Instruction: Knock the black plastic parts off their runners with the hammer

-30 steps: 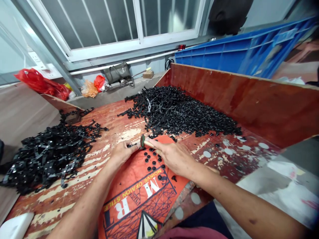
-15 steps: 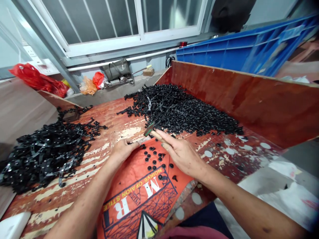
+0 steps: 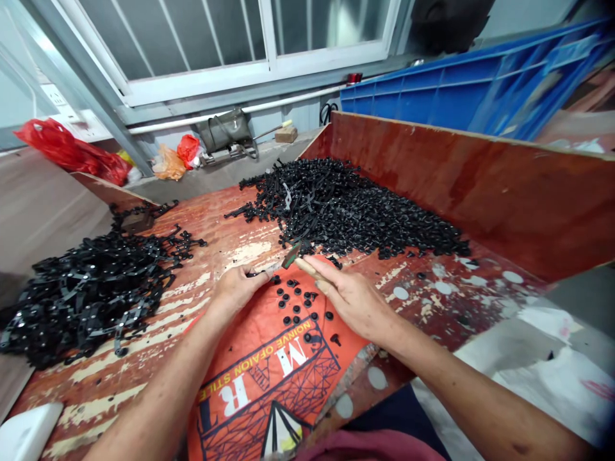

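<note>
My right hand is closed around the wooden handle of a small hammer with a dark greenish head. The hammer head is just right of my left fingertips, at the far end of an orange printed cloth. My left hand is closed in a pinch on a small black part, mostly hidden by the fingers. Several small round black pieces with stems lie loose on the cloth between my hands.
A big heap of black parts lies beyond my hands, against a reddish board wall. Linked black pieces are piled at left. A blue crate stands behind the wall. A white object sits at the lower left.
The hammer head has dropped slightly, closer to my left fingertips. My left hand keeps its place and its pinch. The whole view has shifted a little.
</note>
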Motion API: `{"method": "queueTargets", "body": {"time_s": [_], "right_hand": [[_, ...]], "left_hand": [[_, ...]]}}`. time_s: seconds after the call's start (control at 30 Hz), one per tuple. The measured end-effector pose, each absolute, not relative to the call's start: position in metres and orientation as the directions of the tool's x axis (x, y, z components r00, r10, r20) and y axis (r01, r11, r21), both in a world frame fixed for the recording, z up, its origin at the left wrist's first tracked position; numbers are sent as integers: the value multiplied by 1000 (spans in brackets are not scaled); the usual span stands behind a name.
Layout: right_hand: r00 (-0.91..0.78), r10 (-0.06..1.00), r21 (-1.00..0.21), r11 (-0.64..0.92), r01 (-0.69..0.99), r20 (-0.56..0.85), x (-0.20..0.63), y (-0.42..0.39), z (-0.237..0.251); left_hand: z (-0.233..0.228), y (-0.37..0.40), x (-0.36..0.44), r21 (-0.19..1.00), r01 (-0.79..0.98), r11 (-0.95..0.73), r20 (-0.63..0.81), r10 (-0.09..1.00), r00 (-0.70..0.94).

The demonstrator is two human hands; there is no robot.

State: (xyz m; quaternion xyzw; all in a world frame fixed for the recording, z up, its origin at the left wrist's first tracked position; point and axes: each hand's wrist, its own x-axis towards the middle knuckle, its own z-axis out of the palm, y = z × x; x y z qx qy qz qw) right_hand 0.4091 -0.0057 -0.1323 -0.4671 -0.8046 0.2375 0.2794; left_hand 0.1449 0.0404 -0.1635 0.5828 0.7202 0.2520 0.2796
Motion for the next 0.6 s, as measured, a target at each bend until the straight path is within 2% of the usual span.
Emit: {"method": "queueTargets", "body": {"time_s": [0.1, 0.4, 0.6], "right_hand": [[-417, 888, -620, 440, 650, 194, 409, -7, -132], [-417, 896, -600, 421, 680, 155, 410, -6, -134], [-428, 892, -602, 422, 678, 144, 409, -8, -135]], "left_hand": [[-163, 42, 144, 651, 734, 193, -100, 981, -169], [-167, 43, 140, 737, 653, 175, -91, 983, -161], [-168, 42, 140, 682, 713, 166, -79, 985, -153]]}}
